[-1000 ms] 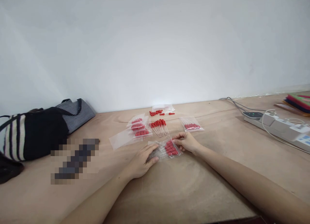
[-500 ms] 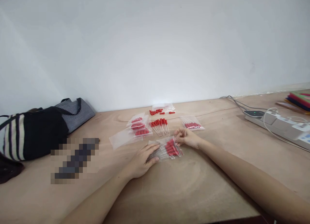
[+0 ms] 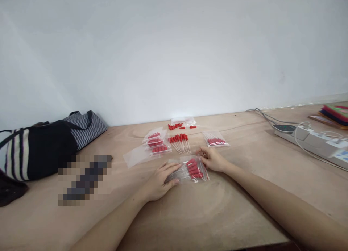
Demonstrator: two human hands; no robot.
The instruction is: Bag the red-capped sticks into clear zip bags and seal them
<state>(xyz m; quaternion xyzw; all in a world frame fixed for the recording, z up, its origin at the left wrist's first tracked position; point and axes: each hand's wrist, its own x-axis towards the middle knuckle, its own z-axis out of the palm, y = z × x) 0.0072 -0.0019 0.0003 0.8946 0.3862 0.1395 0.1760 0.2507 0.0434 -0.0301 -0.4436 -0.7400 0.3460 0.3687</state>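
Observation:
A clear zip bag (image 3: pixel 193 170) with several red-bulbed droppers in it lies flat on the wooden table, bulbs toward the right. My left hand (image 3: pixel 162 180) rests on the bag's left end, fingers and thumb spread. At the upper right corner by the zip edge, my right hand (image 3: pixel 209 158) pinches the bag. Just behind lies a fan of loose red-bulbed droppers (image 3: pixel 179 139). Filled bags (image 3: pixel 157 142) overlap at the left, and another filled bag (image 3: pixel 215 138) lies at the right.
More loose droppers (image 3: pixel 175 126) and a clear bag (image 3: pixel 183 120) lie near the wall. At the left are a black and striped bag (image 3: pixel 51 146) and a pixelated dark object (image 3: pixel 87 178). A white power strip (image 3: pixel 320 138) with cables and a coloured stack (image 3: pixel 333 115) stand at the right.
The bag under my hands has shifted slightly right, and its bulbs sit further from the zip edge. My right hand has moved a little right and down. My left hand stays nearly in place.

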